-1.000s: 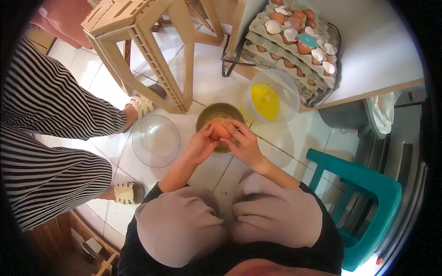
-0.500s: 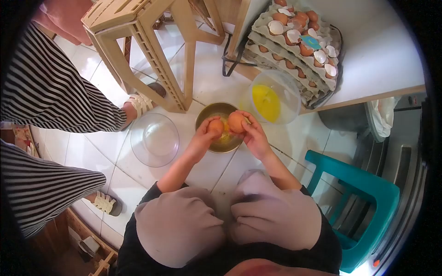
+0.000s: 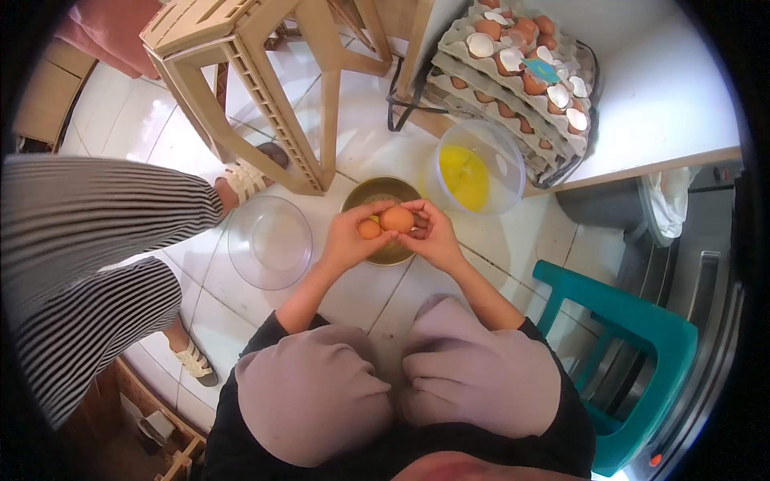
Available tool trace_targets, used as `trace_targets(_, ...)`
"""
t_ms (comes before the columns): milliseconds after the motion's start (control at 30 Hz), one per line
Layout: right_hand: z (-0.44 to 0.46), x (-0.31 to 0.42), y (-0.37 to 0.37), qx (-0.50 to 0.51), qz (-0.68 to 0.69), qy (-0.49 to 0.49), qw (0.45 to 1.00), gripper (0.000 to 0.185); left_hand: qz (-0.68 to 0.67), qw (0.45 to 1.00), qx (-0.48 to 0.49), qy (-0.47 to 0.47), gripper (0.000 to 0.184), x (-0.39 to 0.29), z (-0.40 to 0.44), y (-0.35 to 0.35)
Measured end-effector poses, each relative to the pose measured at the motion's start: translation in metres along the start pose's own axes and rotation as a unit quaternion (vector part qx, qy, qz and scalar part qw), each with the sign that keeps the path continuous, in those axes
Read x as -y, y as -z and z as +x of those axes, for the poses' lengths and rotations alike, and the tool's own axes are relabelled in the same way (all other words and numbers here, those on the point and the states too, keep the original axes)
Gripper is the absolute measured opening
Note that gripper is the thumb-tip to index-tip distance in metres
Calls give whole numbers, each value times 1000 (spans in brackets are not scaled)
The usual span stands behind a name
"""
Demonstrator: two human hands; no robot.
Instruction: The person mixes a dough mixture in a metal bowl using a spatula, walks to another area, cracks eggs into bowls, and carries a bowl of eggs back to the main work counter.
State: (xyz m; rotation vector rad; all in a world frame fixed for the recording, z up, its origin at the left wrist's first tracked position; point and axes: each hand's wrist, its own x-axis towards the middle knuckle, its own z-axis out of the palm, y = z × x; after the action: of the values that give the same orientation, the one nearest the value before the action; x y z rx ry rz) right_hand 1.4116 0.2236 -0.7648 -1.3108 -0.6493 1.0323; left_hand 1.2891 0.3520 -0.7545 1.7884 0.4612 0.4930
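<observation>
Above a metal bowl on the floor, my two hands meet. My left hand is closed round a smaller brown eggshell half. My right hand has its fingers round a larger brown eggshell half, which lies against the smaller one. What is inside the shells cannot be made out. The bowl's content is mostly hidden by my hands. Right behind it is a clear plastic tub with yellow egg in it. A clear round lid lies left of the bowl.
Stacked egg cartons with shells and eggs stand at the back right. A beige folding stool is at the back left. A person in striped trousers stands left. A teal stool and a grey bin are on the right.
The egg between my hands was pulled apart into two shell pieces over the bowl, which have since come back together. The person at left has shifted their legs.
</observation>
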Motion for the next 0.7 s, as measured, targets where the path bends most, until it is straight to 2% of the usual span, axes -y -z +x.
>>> trace_targets(300,-1,-5,-1,-28,-61,18,998,40,184,982,10,27,41,-13,-2,2)
trace_targets(400,2,-5,2,-20,-111,25,993,39,209,978,-8,20,39,-10,-4,-1)
trace_targets(700,5,-5,1,-19,-140,54,989,36,232,972,-36,-20,39,-1,-9,-7)
